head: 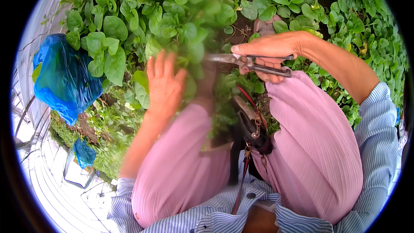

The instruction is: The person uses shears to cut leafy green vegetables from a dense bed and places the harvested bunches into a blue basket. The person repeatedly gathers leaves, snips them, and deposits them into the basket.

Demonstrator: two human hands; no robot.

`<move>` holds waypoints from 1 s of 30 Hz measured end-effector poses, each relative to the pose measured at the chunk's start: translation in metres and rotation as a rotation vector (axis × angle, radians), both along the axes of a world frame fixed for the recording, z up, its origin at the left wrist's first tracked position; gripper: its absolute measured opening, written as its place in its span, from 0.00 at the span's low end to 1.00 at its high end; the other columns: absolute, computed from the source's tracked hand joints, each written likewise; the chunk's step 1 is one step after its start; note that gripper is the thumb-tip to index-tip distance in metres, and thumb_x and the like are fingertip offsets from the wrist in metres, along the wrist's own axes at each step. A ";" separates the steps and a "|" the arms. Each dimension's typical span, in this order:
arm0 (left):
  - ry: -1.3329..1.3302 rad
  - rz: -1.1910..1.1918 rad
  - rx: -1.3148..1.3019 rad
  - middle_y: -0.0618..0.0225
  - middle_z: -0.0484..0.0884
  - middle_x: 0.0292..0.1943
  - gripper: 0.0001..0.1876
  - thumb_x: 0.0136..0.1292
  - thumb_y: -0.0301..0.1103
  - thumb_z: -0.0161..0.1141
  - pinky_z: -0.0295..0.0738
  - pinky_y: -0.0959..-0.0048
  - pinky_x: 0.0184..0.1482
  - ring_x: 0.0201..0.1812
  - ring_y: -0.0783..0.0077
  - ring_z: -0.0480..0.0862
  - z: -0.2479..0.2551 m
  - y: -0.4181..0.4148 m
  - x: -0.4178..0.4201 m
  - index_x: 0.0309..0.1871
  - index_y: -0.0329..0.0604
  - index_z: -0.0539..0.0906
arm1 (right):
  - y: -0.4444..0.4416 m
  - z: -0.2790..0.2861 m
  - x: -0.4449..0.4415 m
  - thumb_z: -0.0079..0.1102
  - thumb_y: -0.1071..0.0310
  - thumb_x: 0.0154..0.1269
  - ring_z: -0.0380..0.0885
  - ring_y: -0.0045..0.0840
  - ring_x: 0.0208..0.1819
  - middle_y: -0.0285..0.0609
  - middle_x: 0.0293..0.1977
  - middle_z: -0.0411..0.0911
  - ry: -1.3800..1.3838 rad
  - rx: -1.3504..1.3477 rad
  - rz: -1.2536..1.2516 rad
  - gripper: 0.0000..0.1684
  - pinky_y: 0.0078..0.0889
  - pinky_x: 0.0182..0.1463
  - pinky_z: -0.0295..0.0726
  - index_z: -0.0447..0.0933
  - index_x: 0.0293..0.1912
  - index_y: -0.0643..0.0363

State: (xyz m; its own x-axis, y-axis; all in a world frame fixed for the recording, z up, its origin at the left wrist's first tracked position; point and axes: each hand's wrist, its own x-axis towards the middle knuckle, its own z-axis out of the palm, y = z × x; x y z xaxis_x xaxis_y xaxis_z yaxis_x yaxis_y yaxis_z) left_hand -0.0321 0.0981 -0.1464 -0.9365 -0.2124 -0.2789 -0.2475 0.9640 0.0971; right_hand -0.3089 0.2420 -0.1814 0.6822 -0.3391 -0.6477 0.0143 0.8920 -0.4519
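My right hand (268,56) is closed around the handles of a pair of spring-loaded pruning shears (255,64). Their metal blades point left into the leaves and look blurred at the tip. To the left, my left hand (166,82) lies among green leafy plants (176,16), with its fingers spread and pointing away from me. Whether a leaf or stem is between its thumb and fingers cannot be made out. The shears' tip is a short way to the right of this hand.
A blue plastic bag (66,77) with green content lies at left, and a smaller blue bag (84,153) below it. Pale sheeting (48,181) borders the left. A dark pouch (254,129) on red straps hangs between my knees. Low plants (362,38) cover the right.
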 end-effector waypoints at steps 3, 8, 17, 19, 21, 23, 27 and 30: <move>-0.004 -0.004 0.013 0.54 0.70 0.57 0.10 0.45 0.25 0.63 0.54 0.43 0.70 0.66 0.47 0.64 0.000 0.004 0.002 0.34 0.42 0.80 | -0.009 0.004 0.011 0.33 0.24 0.66 0.82 0.31 0.23 0.48 0.24 0.77 -0.016 0.114 -0.053 0.50 0.32 0.26 0.82 0.71 0.56 0.65; 0.011 -0.011 0.028 0.53 0.71 0.55 0.09 0.47 0.23 0.60 0.54 0.42 0.70 0.64 0.47 0.66 0.001 0.008 0.000 0.35 0.41 0.79 | -0.018 -0.003 0.026 0.33 0.25 0.67 0.83 0.34 0.26 0.50 0.26 0.78 -0.076 0.153 -0.014 0.48 0.35 0.29 0.84 0.70 0.56 0.64; 0.025 -0.022 0.047 0.52 0.73 0.51 0.09 0.48 0.24 0.60 0.63 0.48 0.62 0.56 0.49 0.71 -0.004 0.004 0.005 0.35 0.40 0.79 | -0.023 -0.002 0.055 0.33 0.32 0.71 0.74 0.20 0.17 0.39 0.18 0.72 0.101 -0.009 -0.051 0.43 0.27 0.20 0.76 0.72 0.50 0.67; 0.033 -0.013 0.064 0.51 0.73 0.51 0.10 0.47 0.24 0.61 0.65 0.50 0.59 0.55 0.49 0.72 -0.003 0.001 0.006 0.35 0.40 0.78 | -0.016 0.000 0.053 0.33 0.34 0.73 0.70 0.17 0.14 0.34 0.15 0.68 0.154 -0.088 -0.044 0.41 0.26 0.18 0.72 0.74 0.48 0.68; 0.052 0.003 0.082 0.51 0.73 0.51 0.10 0.47 0.24 0.61 0.66 0.53 0.55 0.53 0.49 0.72 0.002 0.000 0.008 0.35 0.39 0.78 | -0.008 0.001 0.049 0.32 0.37 0.74 0.66 0.14 0.12 0.31 0.13 0.65 0.184 -0.134 -0.032 0.40 0.26 0.16 0.68 0.75 0.47 0.68; 0.077 0.007 0.103 0.52 0.73 0.50 0.10 0.47 0.24 0.62 0.67 0.54 0.53 0.51 0.49 0.73 0.012 -0.001 0.011 0.35 0.39 0.77 | -0.003 0.001 0.041 0.30 0.34 0.73 0.73 0.18 0.15 0.34 0.15 0.69 0.283 -0.131 0.022 0.42 0.25 0.19 0.75 0.74 0.49 0.68; 0.127 0.002 0.160 0.53 0.74 0.49 0.10 0.46 0.23 0.61 0.70 0.56 0.48 0.47 0.51 0.74 0.042 0.004 0.013 0.34 0.39 0.75 | -0.002 0.016 0.021 0.26 0.29 0.71 0.81 0.26 0.20 0.41 0.19 0.75 0.284 -0.065 -0.003 0.48 0.26 0.24 0.82 0.73 0.52 0.69; 0.089 -0.093 0.265 0.55 0.75 0.47 0.11 0.48 0.23 0.61 0.73 0.60 0.42 0.43 0.54 0.76 0.058 0.007 0.006 0.37 0.39 0.75 | -0.010 0.024 0.010 0.26 0.28 0.70 0.82 0.27 0.21 0.43 0.21 0.76 0.212 -0.090 0.044 0.49 0.26 0.24 0.83 0.73 0.53 0.68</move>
State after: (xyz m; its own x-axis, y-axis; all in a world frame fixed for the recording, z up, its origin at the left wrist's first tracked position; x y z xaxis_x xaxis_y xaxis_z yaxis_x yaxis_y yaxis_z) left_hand -0.0258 0.1052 -0.0884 -0.9718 -0.0546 -0.2294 -0.1381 0.9203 0.3660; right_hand -0.2987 0.2323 -0.1573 0.5495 -0.3747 -0.7468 -0.1273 0.8458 -0.5181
